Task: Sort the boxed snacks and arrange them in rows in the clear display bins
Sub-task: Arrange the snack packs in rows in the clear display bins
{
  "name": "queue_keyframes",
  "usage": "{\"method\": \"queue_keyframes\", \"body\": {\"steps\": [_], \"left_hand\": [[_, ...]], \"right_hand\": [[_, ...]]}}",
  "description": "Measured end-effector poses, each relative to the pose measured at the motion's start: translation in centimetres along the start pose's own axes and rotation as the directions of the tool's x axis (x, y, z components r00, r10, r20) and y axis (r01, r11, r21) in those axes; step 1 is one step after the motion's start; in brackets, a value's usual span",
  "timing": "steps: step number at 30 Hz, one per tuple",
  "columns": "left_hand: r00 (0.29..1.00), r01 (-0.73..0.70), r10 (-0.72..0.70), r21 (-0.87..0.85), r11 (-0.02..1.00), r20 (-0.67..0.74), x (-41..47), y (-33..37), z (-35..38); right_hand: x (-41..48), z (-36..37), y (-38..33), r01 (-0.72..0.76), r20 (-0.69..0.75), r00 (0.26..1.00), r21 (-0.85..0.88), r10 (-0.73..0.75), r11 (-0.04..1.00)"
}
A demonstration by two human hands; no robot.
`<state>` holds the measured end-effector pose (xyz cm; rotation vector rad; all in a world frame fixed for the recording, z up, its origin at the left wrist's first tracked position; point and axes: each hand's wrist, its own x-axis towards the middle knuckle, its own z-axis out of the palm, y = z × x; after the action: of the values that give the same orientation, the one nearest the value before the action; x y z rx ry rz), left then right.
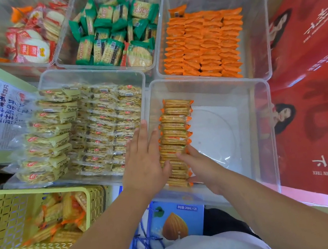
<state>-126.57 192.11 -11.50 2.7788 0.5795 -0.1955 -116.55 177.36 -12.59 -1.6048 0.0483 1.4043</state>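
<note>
Cracker packs (176, 139) stand in one row along the left wall of the near right clear bin (265, 132). Left hand (144, 157) and right hand (203, 165) bracket the row's near end, fingers straight and flat against the packs, gripping nothing.

Close head view down onto bins (222, 137)

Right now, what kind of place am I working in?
Likely a snack shop or its stockroom: clear bins hold neat rows of wrapped crackers, a yellow basket holds loose packs, and red printed cartons stand alongside.
</note>
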Motion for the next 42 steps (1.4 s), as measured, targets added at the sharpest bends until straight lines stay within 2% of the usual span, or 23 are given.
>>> {"method": "queue_keyframes", "body": {"steps": [4, 8, 11, 13, 16, 18, 21, 24, 28, 30, 33, 37, 42], "left_hand": [[1.0, 0.002, -0.002, 0.02, 1.0, 0.005, 0.0, 0.4, -0.4], [0.995, -0.029, 0.026, -0.028, 0.999, -0.1, -1.4, 1.1, -1.7], [0.949, -0.1, 0.071, -0.081, 0.992, -0.309, -4.3, 0.7, -2.8], [0.91, -0.105, 0.044, -0.126, 0.986, -0.413, -7.0, -0.6, -3.5], [0.897, 0.006, -0.096, -0.206, 0.979, -0.431, -11.7, -4.3, -4.5], [0.889, 0.104, -0.196, -0.234, 0.967, -0.415, -14.4, -7.3, -5.1], [0.886, 0.245, -0.328, -0.267, 0.932, -0.329, -17.1, -12.5, -6.1], [0.888, 0.399, -0.445, -0.289, 0.87, -0.115, -18.2, -17.6, -7.3], [0.901, 0.432, -0.406, -0.256, 0.865, 0.152, -18.0, -23.7, -8.4], [0.884, 0.437, -0.378, -0.197, 0.878, 0.276, -17.5, -26.2, -8.2], [0.837, 0.424, -0.349, -0.095, 0.901, 0.421, -16.5, -28.6, -7.3], [0.783, 0.286, -0.263, 0.049, 0.957, 0.564, -15.4, -29.7, -5.4], [0.744, 0.198, -0.213, 0.096, 0.976, 0.633, -14.5, -29.6, -3.9]], "right_hand": [[-1.4, -0.1, -1.0, 0.053, -0.092, 0.994, -0.011, -0.054, 0.999], [-2.8, 0.7, -1.3, 0.207, -0.23, 0.939, -0.213, -0.255, 0.955], [-4.0, 1.9, -1.2, 0.241, -0.196, 0.913, -0.447, -0.358, 0.861], [-4.7, 3.6, -1.3, 0.299, -0.169, 0.874, -0.552, -0.456, 0.778], [-5.8, 7.1, -0.8, 0.444, -0.082, 0.796, -0.596, -0.6, 0.669], [-6.4, 9.7, -0.2, 0.484, -0.001, 0.781, -0.632, -0.625, 0.605], [-6.9, 13.9, 0.7, 0.49, 0.091, 0.814, -0.638, -0.573, 0.594], [-7.0, 17.8, 1.6, 0.469, 0.127, 0.839, -0.662, -0.529, 0.585], [-7.3, 21.8, 2.9, 0.374, 0.09, 0.902, -0.65, -0.422, 0.662], [-7.6, 23.5, 3.7, 0.315, 0.049, 0.924, -0.656, -0.379, 0.685], [-7.9, 25.1, 4.7, 0.278, -0.021, 0.919, -0.676, -0.395, 0.683], [-8.4, 26.2, 4.7, 0.239, -0.11, 0.924, -0.581, -0.367, 0.778], [-8.6, 27.1, 4.9, 0.224, -0.131, 0.915, -0.621, -0.381, 0.751]]}}
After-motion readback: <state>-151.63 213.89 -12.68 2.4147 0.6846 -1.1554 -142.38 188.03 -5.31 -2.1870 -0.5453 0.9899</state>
